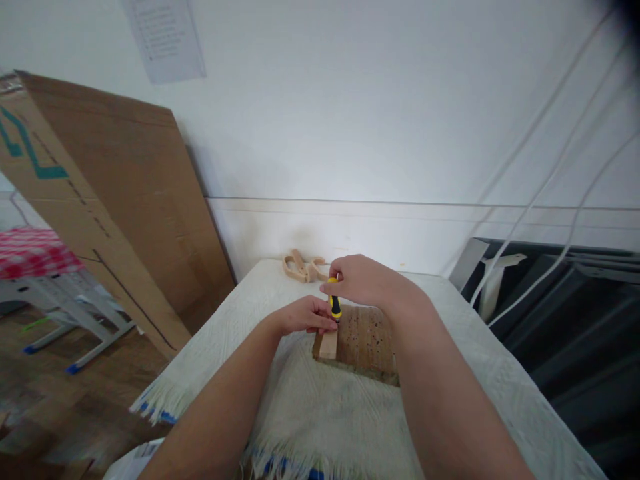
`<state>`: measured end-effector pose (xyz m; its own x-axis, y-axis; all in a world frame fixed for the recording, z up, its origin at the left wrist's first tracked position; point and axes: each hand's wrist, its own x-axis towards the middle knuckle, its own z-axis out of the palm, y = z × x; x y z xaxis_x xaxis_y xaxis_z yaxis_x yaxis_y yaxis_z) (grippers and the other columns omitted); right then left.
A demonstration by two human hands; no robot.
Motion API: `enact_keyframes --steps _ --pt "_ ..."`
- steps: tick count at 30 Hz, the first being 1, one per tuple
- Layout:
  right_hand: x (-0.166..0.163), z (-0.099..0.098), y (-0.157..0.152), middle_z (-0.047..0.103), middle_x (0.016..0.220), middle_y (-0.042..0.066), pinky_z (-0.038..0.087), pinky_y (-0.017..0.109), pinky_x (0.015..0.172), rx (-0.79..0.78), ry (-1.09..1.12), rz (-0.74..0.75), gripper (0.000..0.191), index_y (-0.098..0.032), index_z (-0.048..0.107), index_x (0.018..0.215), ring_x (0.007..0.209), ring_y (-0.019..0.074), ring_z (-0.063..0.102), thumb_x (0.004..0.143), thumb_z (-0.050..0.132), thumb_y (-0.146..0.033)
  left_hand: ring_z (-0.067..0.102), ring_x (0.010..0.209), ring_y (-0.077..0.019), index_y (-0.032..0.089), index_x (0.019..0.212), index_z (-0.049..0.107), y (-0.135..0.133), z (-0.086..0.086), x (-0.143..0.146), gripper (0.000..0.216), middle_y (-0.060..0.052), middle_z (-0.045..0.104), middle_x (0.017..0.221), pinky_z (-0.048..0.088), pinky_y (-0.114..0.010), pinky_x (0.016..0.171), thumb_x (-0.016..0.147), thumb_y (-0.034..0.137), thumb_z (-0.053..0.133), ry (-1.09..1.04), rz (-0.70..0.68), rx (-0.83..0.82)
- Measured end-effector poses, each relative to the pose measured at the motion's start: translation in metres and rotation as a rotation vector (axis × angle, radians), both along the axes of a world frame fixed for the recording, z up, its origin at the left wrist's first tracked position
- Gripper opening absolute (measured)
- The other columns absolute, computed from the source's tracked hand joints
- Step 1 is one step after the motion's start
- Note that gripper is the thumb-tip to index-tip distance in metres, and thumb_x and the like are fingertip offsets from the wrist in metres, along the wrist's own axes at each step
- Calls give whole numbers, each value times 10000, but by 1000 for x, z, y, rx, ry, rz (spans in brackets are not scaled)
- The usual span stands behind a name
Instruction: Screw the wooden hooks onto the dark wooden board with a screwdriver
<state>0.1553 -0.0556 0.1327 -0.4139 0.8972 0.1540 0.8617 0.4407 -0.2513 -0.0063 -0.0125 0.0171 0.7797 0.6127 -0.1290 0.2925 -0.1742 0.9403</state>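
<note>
Seemingly to steady the screwdriver, the right hand pinches its top while the left hand, just below, bunches at its tip, grip unclear, by the strip on the board beneath both hands.

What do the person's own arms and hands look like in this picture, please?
Both are bare as far as the view shows: no sleeve covers the left forearm or the right forearm, and neither the left hand nor the right hand wears a glove. No watch or marking shows; the fingers are too small to rule out a ring.
</note>
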Motion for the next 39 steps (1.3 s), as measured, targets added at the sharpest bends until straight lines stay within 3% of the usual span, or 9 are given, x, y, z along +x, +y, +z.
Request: enact_keyframes --steps 9,16,22,39 --pt "-36 0 -14 657 934 154 397 291 593 -30 -139 79 298 -121 642 977 771 220 608 741 495 -225 375 452 -54 124 627 532 -2 -5 -2 337 38 476 530 272 -203 430 652 423 686 -7 113 17" --pt "-16 -2 -4 658 803 83 329 254 509 22 -32 48 229 -173 639 776 642 161 563 767 489 -346 387 452 -51 124 626 540 -2 0 -2 341 39 481 520 266 -190 429 684 439 659 -3 4 33" --pt "4 0 6 628 710 51 311 236 528 54 50 15 288 -170 605 712 591 121 508 802 464 -404 352 442 -40 106 664 616 -1 -2 -3 327 42 464 510 217 -192 427 692 429 652 -1 12 48" --pt "15 2 4 656 779 63 334 246 545 93 54 -38 339 -169 636 821 648 140 546 826 449 -452 362 439 -46 117 828 679 3 -7 -4 318 38 488 519 214 -193 409 708 409 651 -1 30 13"
